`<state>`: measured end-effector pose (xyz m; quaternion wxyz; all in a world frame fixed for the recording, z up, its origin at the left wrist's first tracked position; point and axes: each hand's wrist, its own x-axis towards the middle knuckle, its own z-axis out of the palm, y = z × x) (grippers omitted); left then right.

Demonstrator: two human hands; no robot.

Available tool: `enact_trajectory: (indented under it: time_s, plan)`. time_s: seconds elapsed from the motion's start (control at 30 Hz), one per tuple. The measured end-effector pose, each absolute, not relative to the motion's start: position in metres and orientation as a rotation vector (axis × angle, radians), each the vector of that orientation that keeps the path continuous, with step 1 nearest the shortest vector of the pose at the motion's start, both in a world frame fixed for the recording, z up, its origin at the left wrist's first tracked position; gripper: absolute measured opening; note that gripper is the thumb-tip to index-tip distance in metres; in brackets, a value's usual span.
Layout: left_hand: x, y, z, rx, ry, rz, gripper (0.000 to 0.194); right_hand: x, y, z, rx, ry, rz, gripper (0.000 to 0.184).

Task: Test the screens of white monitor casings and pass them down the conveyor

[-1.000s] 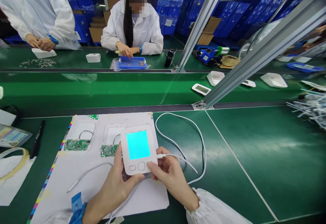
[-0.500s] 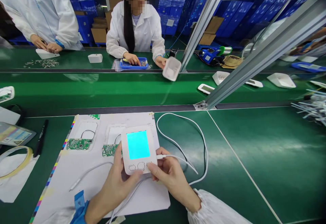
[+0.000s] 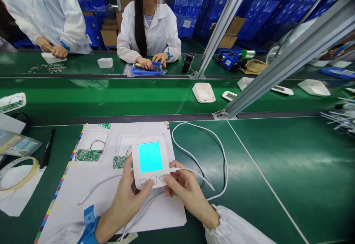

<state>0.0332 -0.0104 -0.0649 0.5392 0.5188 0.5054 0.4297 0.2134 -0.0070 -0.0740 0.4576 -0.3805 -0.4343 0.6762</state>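
Between my two hands is a white square device (image 3: 165, 151) with a lit cyan screen (image 3: 150, 156) and a row of three buttons below it. My left hand (image 3: 130, 192) grips its left side, the thumb on the middle button. My right hand (image 3: 185, 186) holds the right side, its thumb by the right button. A white cable (image 3: 194, 172) is plugged into the device's right edge and loops over the table. Behind the device, a white housing with a green circuit board (image 3: 119, 162) is partly covered. Another circuit board (image 3: 88, 155) lies in its housing to the left.
A white paper sheet (image 3: 69, 199) lies under the work. Left are a black marker (image 3: 48, 148) and a tape roll (image 3: 34, 168). Ahead runs a green conveyor (image 3: 124, 96) with a white housing (image 3: 203, 92); a metal post (image 3: 266, 59) slants over it. Two co-workers sit opposite.
The co-worker opposite has put the white housing down on the conveyor and brought that hand back to the blue tray. My left thumb has shifted onto the middle button.
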Motion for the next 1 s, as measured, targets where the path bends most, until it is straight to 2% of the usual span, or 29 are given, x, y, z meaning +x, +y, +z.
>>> enact_trajectory:
  time_s: [0.43, 0.7, 1.0]
  plan:
    - [0.034, -0.009, -0.059, 1.246, 1.233, 0.97, 0.067, 0.212, -0.006, -0.066, -0.997, -1.07, 1.641, 0.039]
    - [0.035, -0.009, -0.059, 1.185, 1.262, 0.987, 0.07, 0.213, -0.008, -0.069, -0.959, -1.075, 1.642, 0.03]
    - [0.034, -0.018, -0.055, 1.113, 1.191, 0.952, 0.078, 0.215, -0.006, -0.066, -1.005, -1.08, 1.59, 0.034]
